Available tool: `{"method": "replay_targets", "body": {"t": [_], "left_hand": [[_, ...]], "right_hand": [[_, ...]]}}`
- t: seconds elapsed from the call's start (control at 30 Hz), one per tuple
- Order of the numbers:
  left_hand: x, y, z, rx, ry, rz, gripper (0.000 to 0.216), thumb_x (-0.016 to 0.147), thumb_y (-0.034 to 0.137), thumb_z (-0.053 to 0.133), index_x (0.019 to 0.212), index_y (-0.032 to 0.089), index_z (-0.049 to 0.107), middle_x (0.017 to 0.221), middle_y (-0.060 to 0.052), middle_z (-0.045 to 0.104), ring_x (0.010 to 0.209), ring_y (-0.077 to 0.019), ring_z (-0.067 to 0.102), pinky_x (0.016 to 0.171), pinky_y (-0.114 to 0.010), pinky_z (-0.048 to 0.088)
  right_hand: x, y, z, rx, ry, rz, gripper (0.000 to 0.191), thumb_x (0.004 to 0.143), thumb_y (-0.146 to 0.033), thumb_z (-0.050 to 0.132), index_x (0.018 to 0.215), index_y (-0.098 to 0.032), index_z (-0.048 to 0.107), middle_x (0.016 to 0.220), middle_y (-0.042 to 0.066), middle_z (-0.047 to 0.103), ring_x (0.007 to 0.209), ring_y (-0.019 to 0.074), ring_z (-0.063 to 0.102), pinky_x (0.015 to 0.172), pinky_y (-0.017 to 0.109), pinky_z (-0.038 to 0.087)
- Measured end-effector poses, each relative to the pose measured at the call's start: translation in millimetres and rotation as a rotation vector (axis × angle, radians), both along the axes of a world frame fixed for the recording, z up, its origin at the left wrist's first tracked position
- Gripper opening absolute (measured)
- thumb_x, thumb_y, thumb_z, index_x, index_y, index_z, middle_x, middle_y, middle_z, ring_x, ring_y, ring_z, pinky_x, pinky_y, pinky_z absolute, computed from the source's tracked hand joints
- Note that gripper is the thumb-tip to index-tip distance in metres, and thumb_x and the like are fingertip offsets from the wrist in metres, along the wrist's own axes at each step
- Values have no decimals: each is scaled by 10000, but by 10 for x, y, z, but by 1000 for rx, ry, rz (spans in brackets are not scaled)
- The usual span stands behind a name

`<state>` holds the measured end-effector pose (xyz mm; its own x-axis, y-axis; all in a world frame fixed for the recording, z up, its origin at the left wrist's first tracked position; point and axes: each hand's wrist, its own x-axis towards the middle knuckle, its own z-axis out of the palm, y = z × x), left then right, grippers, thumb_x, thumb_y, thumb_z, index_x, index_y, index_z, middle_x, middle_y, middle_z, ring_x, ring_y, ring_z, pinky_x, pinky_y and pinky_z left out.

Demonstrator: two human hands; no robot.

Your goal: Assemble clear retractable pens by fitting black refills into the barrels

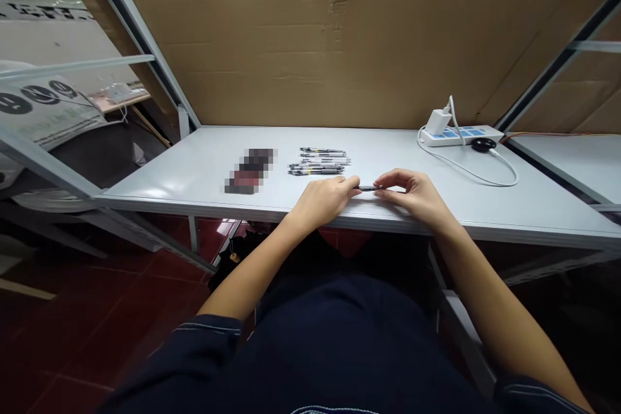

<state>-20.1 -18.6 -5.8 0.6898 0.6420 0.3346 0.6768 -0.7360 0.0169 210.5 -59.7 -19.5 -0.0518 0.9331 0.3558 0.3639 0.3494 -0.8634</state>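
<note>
Between my two hands a dark pen [367,188] lies level, just above the front part of the white table. My left hand [328,198] is closed around its left end, and most of that end is hidden by the fingers. At the other end, my right hand [410,194] pinches the pen with thumb and fingertips. Just beyond my left hand several pens [320,162] lie side by side in a loose row, clear and grey with dark grips, some bearing yellow marks.
A pixelated dark and red item [250,171] lies left on the table [233,142]. At the back right stands a white power strip [460,136] with a charger [437,121], a white cable [466,171] and a black round object [484,144]. Cardboard [310,58] walls the back.
</note>
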Motion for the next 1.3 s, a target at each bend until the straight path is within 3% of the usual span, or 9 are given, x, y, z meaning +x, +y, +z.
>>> {"method": "replay_targets", "body": {"t": [0.1,0.23,0.3,0.43,0.57,0.77,1.03,1.13,1.3], "left_hand": [[5,5,-15,0,-15,18,309,1098,434,382,1190,249,612,1010,-58,734,803,-220,701,661,-290,429],[5,4,-21,-2,-23,20,292,1091,424,409,1207,242,606,1040,-68,738,814,-223,706,673,-293,436],[1,1,-15,-5,-23,14,288,1092,422,409,1199,241,606,1038,-68,740,808,-223,706,671,-295,437],[-3,-5,-4,-4,-18,7,288,1100,404,381,1162,242,611,1013,-58,746,807,-226,707,665,-294,433],[3,-3,-10,-2,-21,7,275,1096,403,394,1172,245,606,1000,-51,753,822,-231,712,671,-293,434],[10,0,-18,-1,-26,10,286,1092,424,404,1193,242,601,1007,-58,762,815,-224,719,654,-284,428],[-11,20,-25,9,-17,-31,354,1073,470,457,1363,325,598,1080,-46,765,900,-218,722,717,-280,451],[-15,31,-27,9,-17,-41,335,1072,451,463,1323,317,638,1058,-42,771,900,-219,725,699,-280,449],[0,32,-31,10,-24,-35,320,1076,419,447,1275,292,664,1024,-51,779,878,-231,727,683,-298,457]], "right_hand": [[-31,14,-14,-84,53,14,434,833,-592,763,1039,-210,739,1025,87,776,899,242,740,833,396,610],[-70,16,-7,-166,51,39,515,917,-674,614,853,-178,739,839,93,770,767,213,737,753,353,617],[-66,8,3,-162,38,37,506,895,-671,646,821,-180,742,801,90,769,746,215,730,737,349,612],[-25,-10,12,-65,-17,-3,410,807,-585,784,941,-197,779,921,89,797,859,251,737,818,385,593],[-16,-5,11,-18,-26,-28,406,747,-558,844,934,-205,771,988,91,789,935,271,732,865,412,590],[-69,-4,31,-189,77,8,456,851,-634,719,916,-185,762,860,92,785,786,233,747,763,378,626],[-44,-43,57,-39,-20,-41,273,794,-462,805,907,-214,799,929,79,807,902,271,746,865,412,591],[-43,-36,48,-20,9,-20,230,774,-421,816,884,-220,797,932,74,808,915,273,748,888,421,591],[-36,-9,19,-24,60,-5,362,721,-478,875,930,-198,779,994,82,801,943,266,753,904,414,602]]}}
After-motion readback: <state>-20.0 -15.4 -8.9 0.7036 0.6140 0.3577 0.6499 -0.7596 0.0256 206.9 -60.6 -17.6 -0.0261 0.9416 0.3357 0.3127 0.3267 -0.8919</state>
